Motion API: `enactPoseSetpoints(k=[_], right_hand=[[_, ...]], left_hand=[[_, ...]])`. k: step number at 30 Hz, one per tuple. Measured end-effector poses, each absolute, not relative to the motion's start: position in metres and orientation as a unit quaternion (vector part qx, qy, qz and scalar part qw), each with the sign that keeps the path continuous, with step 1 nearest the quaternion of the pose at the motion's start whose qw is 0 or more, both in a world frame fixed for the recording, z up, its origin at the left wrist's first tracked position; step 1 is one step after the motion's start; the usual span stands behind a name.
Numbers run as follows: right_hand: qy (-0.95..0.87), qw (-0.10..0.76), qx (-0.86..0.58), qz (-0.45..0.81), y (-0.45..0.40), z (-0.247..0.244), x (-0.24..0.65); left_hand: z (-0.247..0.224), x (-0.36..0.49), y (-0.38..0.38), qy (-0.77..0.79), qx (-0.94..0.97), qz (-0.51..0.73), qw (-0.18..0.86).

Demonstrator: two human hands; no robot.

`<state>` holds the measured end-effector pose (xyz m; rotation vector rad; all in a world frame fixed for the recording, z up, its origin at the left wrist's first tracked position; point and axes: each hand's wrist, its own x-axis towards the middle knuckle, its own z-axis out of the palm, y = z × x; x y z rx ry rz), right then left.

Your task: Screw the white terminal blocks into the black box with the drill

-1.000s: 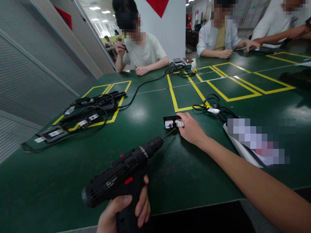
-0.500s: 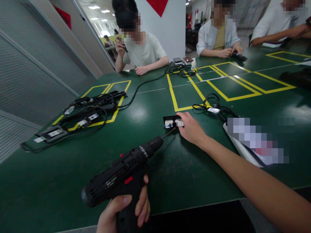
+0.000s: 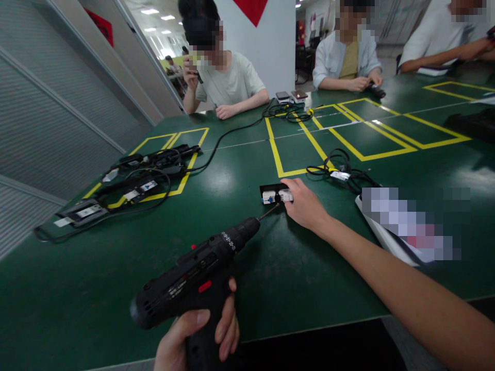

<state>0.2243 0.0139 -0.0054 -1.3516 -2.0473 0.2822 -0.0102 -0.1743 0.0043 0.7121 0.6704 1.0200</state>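
Note:
My left hand [image 3: 204, 330] is wrapped round the handle of a black cordless drill [image 3: 201, 268] with red buttons. The drill points up and to the right, and its thin bit [image 3: 268, 211] ends at the near edge of a small device. This small black-and-white device [image 3: 269, 197], with a bit of blue at its left end, lies on the green table. My right hand [image 3: 303, 202] grips the device's right end, covering part of it. Whether the bit touches a screw there is too small to tell.
Black cabled devices [image 3: 143, 178] lie on the left of the green table [image 3: 232, 288]. A coiled black cable [image 3: 344, 164] and a white-edged box [image 3: 381, 234] are near my right arm. Yellow tape [image 3: 274, 147] marks rectangles. Across the table sit several people, one with a black object [image 3: 375, 91].
My hands, the drill and the device stay almost still. Across the table, a person's hands and the black object in them have shifted slightly left.

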Motion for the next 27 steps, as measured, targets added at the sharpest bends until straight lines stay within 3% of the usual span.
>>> enactPoseSetpoints(k=[27], right_hand=[[-0.784,0.330,-0.516,0.104,0.0141,-0.0057,0.2241]], left_hand=[[0.0049,-0.0097,-0.1738,0.306,0.329,0.470,0.760]])
